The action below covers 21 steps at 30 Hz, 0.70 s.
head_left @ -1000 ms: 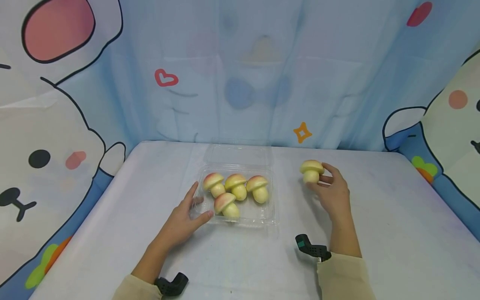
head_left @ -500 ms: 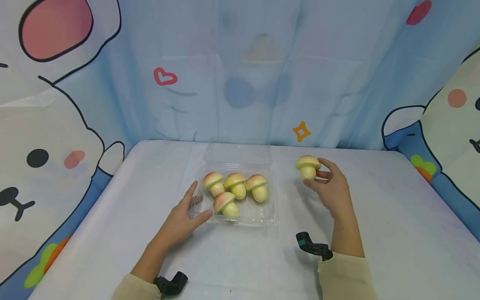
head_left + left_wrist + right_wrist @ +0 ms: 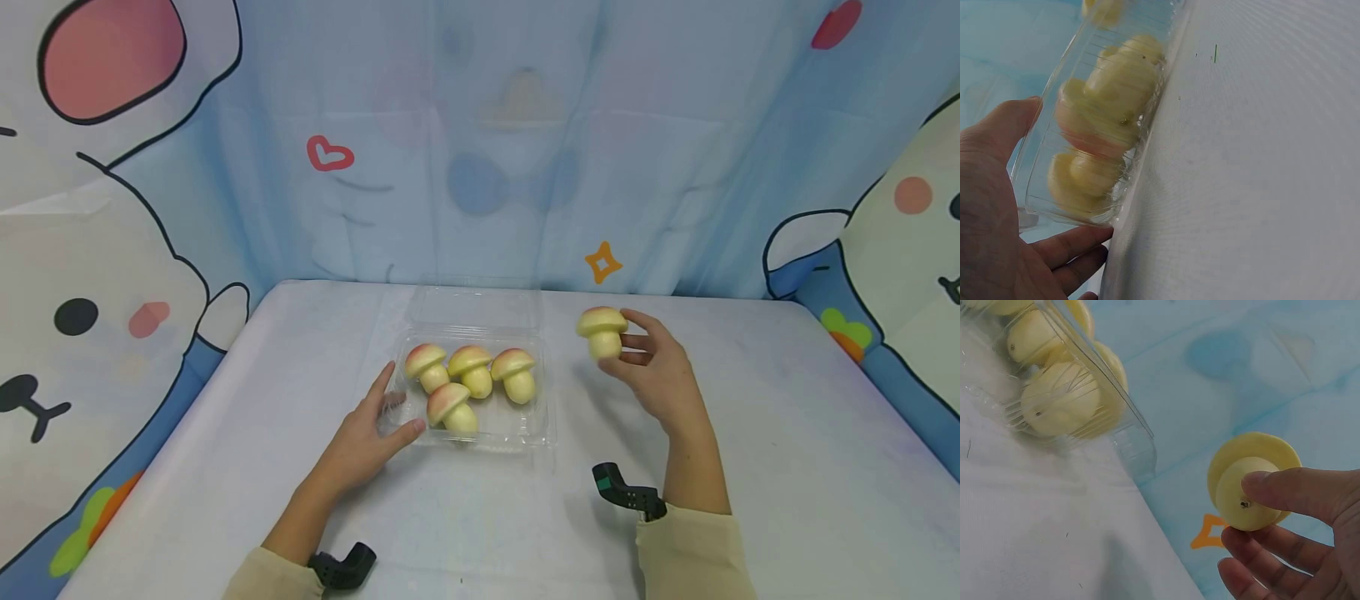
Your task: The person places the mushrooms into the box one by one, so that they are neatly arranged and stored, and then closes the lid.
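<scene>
A clear plastic clamshell box (image 3: 517,425) stands on the table with its lid folded back. In it lie several toy mushrooms (image 3: 451,408), pale yellow with a pink blush on the caps. My left hand (image 3: 365,442) rests against the box's left front corner, fingers spread, thumb by the front wall. The left wrist view has that thumb (image 3: 1016,122) touching the rim and the fingertips near the base. Right of the box, my right hand (image 3: 660,375) pinches another mushroom (image 3: 603,333) by its stem, upright and above the table. In the right wrist view its stem end (image 3: 1244,503) faces the camera.
The open lid (image 3: 480,307) lies behind the box, near the back edge of the white-covered table (image 3: 480,517). A blue cartoon-printed curtain (image 3: 495,233) hangs behind the table. Black wrist mounts (image 3: 628,493) stick out at both cuffs.
My right hand has lifted the mushroom a little and carried it left, closer to the box. The left hand and the box have stayed in place.
</scene>
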Tool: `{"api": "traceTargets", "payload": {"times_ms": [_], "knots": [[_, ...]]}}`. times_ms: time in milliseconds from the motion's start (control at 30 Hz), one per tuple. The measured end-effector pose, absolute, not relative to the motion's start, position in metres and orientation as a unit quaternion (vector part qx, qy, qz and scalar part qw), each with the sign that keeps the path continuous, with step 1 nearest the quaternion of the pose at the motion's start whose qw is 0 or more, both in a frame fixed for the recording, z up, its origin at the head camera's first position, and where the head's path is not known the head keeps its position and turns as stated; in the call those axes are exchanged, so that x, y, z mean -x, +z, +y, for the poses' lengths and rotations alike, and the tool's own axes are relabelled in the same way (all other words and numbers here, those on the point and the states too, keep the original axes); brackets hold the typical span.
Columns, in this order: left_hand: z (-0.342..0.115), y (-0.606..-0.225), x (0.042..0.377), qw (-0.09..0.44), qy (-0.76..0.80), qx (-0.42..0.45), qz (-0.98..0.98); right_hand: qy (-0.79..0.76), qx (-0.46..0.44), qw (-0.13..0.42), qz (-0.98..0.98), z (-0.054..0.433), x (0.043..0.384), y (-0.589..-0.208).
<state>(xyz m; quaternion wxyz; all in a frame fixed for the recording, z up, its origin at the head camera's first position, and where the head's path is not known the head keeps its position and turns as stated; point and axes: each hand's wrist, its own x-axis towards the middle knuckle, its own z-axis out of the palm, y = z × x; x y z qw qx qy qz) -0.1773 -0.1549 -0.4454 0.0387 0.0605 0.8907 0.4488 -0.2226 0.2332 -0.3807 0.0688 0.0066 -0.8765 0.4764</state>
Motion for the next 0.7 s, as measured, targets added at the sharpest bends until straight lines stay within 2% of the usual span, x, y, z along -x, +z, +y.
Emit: {"api": "traceTargets", "payload": {"times_ms": [300, 700], "knots": [[-0.155, -0.447, 0.178, 0.038, 0.45, -0.062, 0.89, 0.449, -0.024, 0.049, -0.892, 0.225, 0.221, -0.379], [-0.154, -0.446, 0.178, 0.036, 0.449, -0.061, 0.891, 0.435, -0.056, 0.061, -0.897, 0.222, 0.22, -0.376]]}}
